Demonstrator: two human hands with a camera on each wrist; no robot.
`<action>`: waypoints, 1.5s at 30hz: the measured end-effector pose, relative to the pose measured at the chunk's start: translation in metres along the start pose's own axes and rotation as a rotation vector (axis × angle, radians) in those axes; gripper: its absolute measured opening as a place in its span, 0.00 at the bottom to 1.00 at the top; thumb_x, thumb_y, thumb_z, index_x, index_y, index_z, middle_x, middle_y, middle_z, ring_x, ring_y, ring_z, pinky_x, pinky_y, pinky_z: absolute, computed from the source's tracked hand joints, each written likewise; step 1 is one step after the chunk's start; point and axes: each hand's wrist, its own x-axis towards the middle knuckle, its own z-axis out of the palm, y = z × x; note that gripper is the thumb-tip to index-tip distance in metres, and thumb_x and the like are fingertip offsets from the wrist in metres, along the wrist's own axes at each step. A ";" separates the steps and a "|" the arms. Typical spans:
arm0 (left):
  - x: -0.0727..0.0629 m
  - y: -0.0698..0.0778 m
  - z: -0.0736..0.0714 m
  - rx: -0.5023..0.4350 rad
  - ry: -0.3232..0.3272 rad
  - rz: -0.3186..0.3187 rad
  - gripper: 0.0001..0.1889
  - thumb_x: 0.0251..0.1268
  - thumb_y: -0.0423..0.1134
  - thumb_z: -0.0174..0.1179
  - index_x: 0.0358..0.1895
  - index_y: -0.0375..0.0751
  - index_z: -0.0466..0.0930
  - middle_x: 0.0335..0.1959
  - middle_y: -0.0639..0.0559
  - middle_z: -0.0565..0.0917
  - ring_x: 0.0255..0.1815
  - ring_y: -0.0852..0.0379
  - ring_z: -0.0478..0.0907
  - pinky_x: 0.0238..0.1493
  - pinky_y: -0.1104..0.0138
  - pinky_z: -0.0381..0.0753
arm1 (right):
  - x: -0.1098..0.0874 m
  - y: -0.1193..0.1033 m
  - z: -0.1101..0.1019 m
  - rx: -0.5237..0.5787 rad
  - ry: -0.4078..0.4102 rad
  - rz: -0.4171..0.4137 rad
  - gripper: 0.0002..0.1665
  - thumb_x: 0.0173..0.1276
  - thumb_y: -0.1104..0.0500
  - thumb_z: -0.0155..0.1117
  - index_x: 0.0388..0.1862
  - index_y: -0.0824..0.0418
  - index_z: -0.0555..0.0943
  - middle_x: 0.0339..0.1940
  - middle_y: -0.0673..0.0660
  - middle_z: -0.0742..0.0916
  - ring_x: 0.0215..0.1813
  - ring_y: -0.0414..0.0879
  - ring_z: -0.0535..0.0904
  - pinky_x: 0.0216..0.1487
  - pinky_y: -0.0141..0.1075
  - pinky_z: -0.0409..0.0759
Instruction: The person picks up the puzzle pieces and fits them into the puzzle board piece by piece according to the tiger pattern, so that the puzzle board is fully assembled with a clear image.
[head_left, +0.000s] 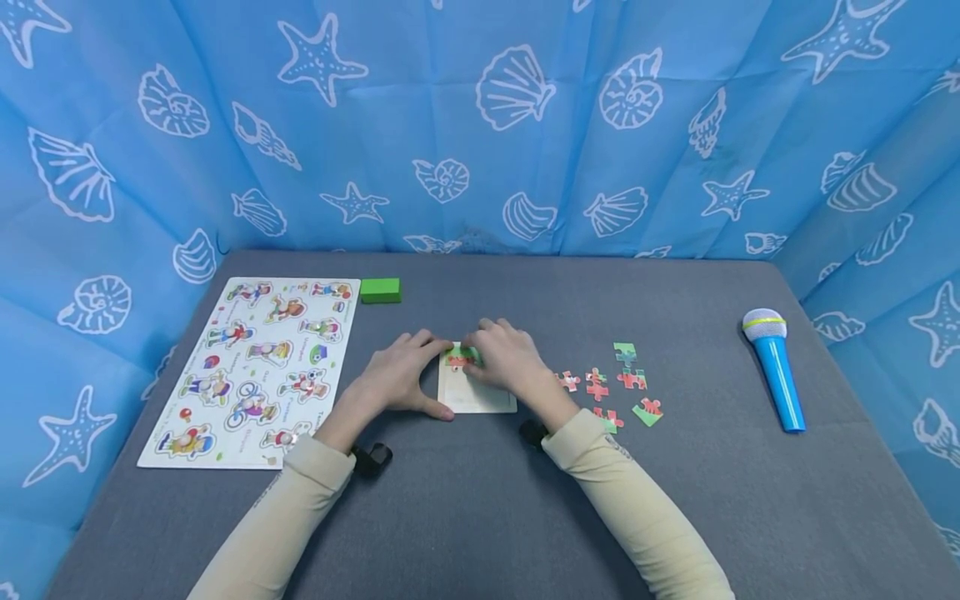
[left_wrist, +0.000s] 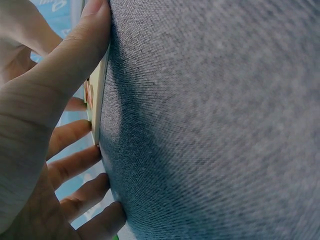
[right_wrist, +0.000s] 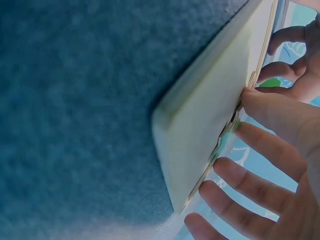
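A small pale puzzle tray (head_left: 480,400) lies flat on the table between both hands. Joined red and green jigsaw pieces (head_left: 459,358) occupy its upper left part. My left hand (head_left: 397,375) spreads along the tray's left side, thumb by the lower corner and fingertips by the upper one. In the left wrist view its fingers (left_wrist: 75,167) are extended and apart. Over the tray's upper right, my right hand (head_left: 506,358) pinches a jigsaw piece (right_wrist: 232,120) between thumb and forefinger against the tray. That piece is mostly hidden by the fingers.
Several loose jigsaw pieces (head_left: 632,379) lie right of the tray. A large picture board (head_left: 217,400) is on the left, beside a green block (head_left: 380,290). A blue toy microphone (head_left: 780,379) lies far right. A blue curtain (head_left: 510,192) borders the table (head_left: 465,517).
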 end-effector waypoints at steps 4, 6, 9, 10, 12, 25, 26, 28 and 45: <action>-0.001 0.000 0.000 -0.002 0.003 0.002 0.57 0.43 0.73 0.74 0.78 0.52 0.65 0.70 0.48 0.72 0.64 0.45 0.73 0.54 0.42 0.81 | -0.001 -0.001 0.001 -0.009 0.010 -0.007 0.21 0.71 0.46 0.69 0.59 0.50 0.86 0.54 0.56 0.85 0.54 0.54 0.81 0.48 0.50 0.85; -0.001 0.000 0.001 -0.007 0.004 0.002 0.57 0.43 0.73 0.74 0.78 0.52 0.65 0.70 0.48 0.72 0.64 0.45 0.73 0.54 0.42 0.81 | -0.002 -0.002 0.001 -0.003 0.023 -0.014 0.19 0.71 0.47 0.69 0.58 0.51 0.87 0.53 0.56 0.86 0.52 0.53 0.81 0.47 0.49 0.85; -0.001 0.000 0.001 -0.019 0.004 0.002 0.57 0.43 0.72 0.74 0.78 0.52 0.65 0.70 0.48 0.72 0.65 0.45 0.72 0.54 0.41 0.80 | -0.002 -0.004 0.001 0.021 0.047 -0.029 0.15 0.71 0.51 0.70 0.53 0.53 0.89 0.49 0.56 0.86 0.49 0.53 0.82 0.45 0.48 0.85; -0.001 0.000 0.002 -0.020 0.004 0.002 0.57 0.43 0.72 0.74 0.78 0.52 0.65 0.70 0.48 0.73 0.65 0.45 0.72 0.54 0.41 0.80 | -0.002 -0.004 0.001 0.033 0.055 -0.036 0.14 0.71 0.52 0.70 0.51 0.55 0.90 0.48 0.57 0.87 0.48 0.53 0.82 0.44 0.47 0.85; -0.001 0.000 0.003 -0.021 0.005 0.003 0.57 0.43 0.72 0.74 0.78 0.52 0.65 0.70 0.48 0.73 0.64 0.45 0.73 0.54 0.42 0.80 | -0.001 -0.005 0.001 0.062 0.067 -0.048 0.11 0.71 0.55 0.70 0.47 0.57 0.91 0.45 0.57 0.87 0.46 0.53 0.82 0.43 0.46 0.84; -0.002 0.001 0.005 -0.015 -0.002 -0.001 0.56 0.44 0.72 0.74 0.78 0.53 0.65 0.70 0.49 0.73 0.65 0.45 0.72 0.54 0.41 0.80 | 0.000 -0.007 0.002 0.105 0.037 -0.013 0.09 0.71 0.57 0.70 0.43 0.59 0.91 0.43 0.58 0.88 0.40 0.51 0.84 0.37 0.44 0.84; -0.002 0.001 0.005 -0.014 -0.003 -0.001 0.56 0.44 0.72 0.74 0.78 0.53 0.65 0.70 0.49 0.72 0.65 0.45 0.72 0.55 0.41 0.80 | 0.000 -0.007 0.002 0.107 0.038 -0.009 0.09 0.71 0.56 0.70 0.43 0.59 0.91 0.44 0.58 0.89 0.41 0.51 0.85 0.37 0.44 0.85; -0.002 0.001 0.005 -0.014 -0.004 -0.002 0.56 0.44 0.72 0.74 0.78 0.53 0.65 0.70 0.49 0.72 0.65 0.46 0.72 0.55 0.41 0.80 | 0.000 -0.008 0.002 0.113 0.042 -0.008 0.09 0.71 0.56 0.70 0.43 0.59 0.92 0.44 0.58 0.89 0.42 0.52 0.85 0.38 0.45 0.85; -0.001 0.000 0.003 -0.013 -0.003 -0.003 0.56 0.44 0.72 0.74 0.78 0.53 0.65 0.70 0.49 0.72 0.65 0.46 0.72 0.55 0.40 0.79 | 0.007 -0.006 0.004 0.181 0.075 0.088 0.10 0.64 0.55 0.77 0.43 0.57 0.92 0.45 0.57 0.89 0.47 0.53 0.86 0.45 0.47 0.87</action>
